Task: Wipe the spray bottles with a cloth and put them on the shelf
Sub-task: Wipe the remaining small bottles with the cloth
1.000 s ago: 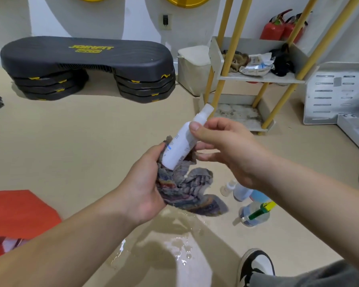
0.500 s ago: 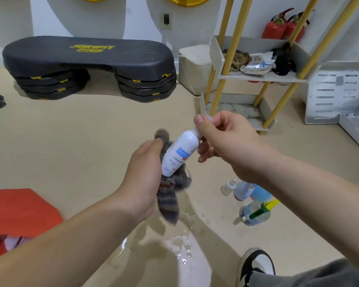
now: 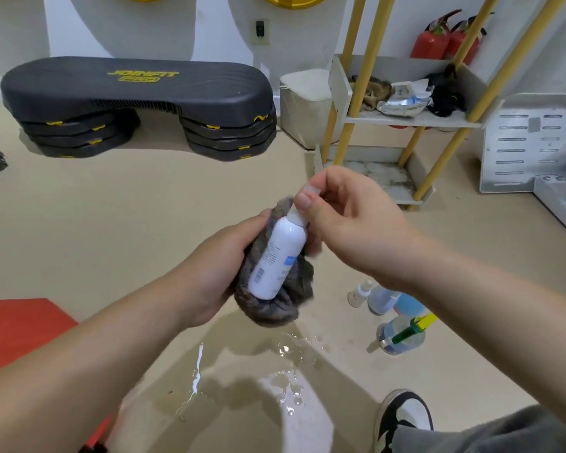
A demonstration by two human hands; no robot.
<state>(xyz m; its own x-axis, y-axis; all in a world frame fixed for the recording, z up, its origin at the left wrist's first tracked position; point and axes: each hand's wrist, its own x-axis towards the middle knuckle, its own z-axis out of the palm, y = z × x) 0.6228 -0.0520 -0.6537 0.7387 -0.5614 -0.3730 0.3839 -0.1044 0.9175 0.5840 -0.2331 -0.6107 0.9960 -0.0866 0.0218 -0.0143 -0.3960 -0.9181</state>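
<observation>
Pinches cap of white spray bottle (image 3: 276, 259) in right grip (image 3: 350, 223), base apparently nestled below in cloth (image 3: 275, 310) clutched by left grip (image 3: 221, 269).

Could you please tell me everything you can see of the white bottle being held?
The white bottle is a slim, smooth cylinder, plastic by its look, with rounded shoulder, narrow neck and pale cap. Fine print and a blue patch mark its side. It tilts, top up and to the right, above the floor. The right hand pinches its top; its lower body lies in the grey cloth that the left hand grips.
</observation>
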